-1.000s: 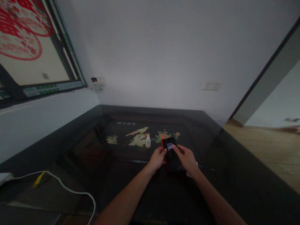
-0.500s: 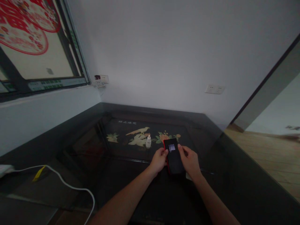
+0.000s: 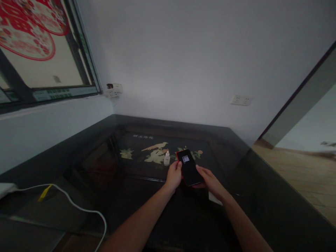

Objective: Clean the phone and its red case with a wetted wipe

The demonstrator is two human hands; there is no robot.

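A black smartphone (image 3: 191,171) with a red edge is held above the dark table, tilted toward the left. Light lettering shows near the top of its screen. My left hand (image 3: 174,175) grips its left side, the thumb on the front edge. My right hand (image 3: 210,180) holds the lower right side, thumb along the edge and other fingers partly hidden beneath. Just left of the phone, a small white dropper bottle (image 3: 166,159) stands upright on the table. Partly covered by my right wrist, a flat white item (image 3: 214,198) lies on the tabletop.
The glossy dark table (image 3: 126,210) carries a bird-and-flower design. A white cable (image 3: 78,208) with a yellow tag (image 3: 44,193) runs along the left from a white box (image 3: 6,189). Wall sockets (image 3: 241,100) and a window (image 3: 57,63) are beyond the table.
The phone has turned, its top swinging to the left, and moved slightly left. My right hand has slid down to its lower right side. More of the flat white item shows.
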